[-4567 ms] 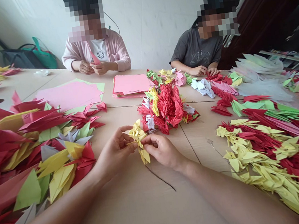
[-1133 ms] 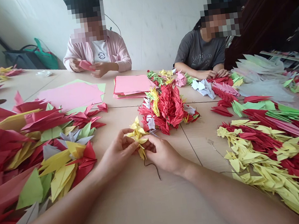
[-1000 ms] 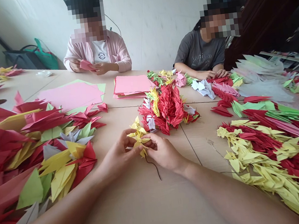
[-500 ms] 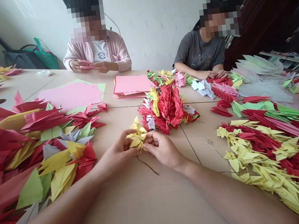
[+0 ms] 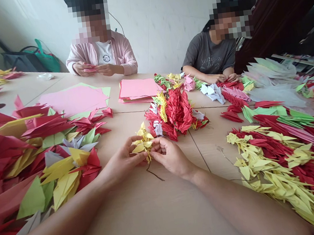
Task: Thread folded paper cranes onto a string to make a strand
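A small bunch of yellow folded paper pieces sits between both my hands above the tan table. My left hand pinches its left side with thumb and fingers closed. Its right side is pinched by my right hand, fingers curled. A thin dark wire hangs from under the bunch and trails onto the table. Just beyond the bunch lies a cluster of mostly red folded pieces.
Piles of red, yellow and green folded paper lie at the left and right. Pink paper sheets are stacked further back. Two people sit across the table, one in pink, one in grey, each handling paper.
The yellow pieces have been bunched tighter and drawn up between my hands. The wire's trailing end has pulled in shorter. The person in pink lowered their pink paper.
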A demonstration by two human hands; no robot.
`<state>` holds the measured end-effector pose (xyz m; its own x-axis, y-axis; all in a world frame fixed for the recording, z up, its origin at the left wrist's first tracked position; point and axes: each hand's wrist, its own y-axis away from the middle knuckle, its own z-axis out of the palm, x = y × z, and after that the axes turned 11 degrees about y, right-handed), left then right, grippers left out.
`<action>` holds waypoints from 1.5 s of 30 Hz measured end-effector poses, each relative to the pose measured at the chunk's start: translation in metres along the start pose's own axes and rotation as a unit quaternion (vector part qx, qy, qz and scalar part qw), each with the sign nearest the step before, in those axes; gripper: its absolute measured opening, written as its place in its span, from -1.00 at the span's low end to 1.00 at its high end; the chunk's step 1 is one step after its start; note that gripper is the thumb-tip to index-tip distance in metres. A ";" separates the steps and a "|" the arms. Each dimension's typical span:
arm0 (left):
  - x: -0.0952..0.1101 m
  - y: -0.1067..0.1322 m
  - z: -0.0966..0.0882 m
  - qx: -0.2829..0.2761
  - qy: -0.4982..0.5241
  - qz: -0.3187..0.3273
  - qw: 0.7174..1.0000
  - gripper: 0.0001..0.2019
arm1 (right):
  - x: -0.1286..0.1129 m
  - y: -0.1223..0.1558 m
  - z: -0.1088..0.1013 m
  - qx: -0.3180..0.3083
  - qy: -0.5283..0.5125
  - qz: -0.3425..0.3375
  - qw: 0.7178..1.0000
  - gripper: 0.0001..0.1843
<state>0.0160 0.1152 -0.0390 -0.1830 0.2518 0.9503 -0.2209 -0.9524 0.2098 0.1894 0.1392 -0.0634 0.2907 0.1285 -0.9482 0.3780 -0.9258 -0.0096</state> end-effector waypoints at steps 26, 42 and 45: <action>-0.009 -0.005 0.001 -0.018 -0.012 0.034 0.999 -0.48 | 0.001 0.000 0.000 -0.020 -0.046 0.018 0.999 -0.71; -0.004 -0.002 0.003 -0.014 0.018 0.038 0.999 -0.50 | -0.010 0.001 -0.001 -0.004 -0.087 0.044 0.995 -0.67; -0.005 -0.001 0.009 0.005 0.016 0.046 0.999 -0.50 | -0.011 0.003 0.001 0.005 -0.087 0.044 0.995 -0.63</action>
<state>0.0258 0.1134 -0.0415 -0.2320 0.1689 0.9579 -0.1914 -0.9735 0.1253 0.1866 0.1353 -0.0537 0.1652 -0.0158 -0.9861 0.3488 -0.9343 0.0734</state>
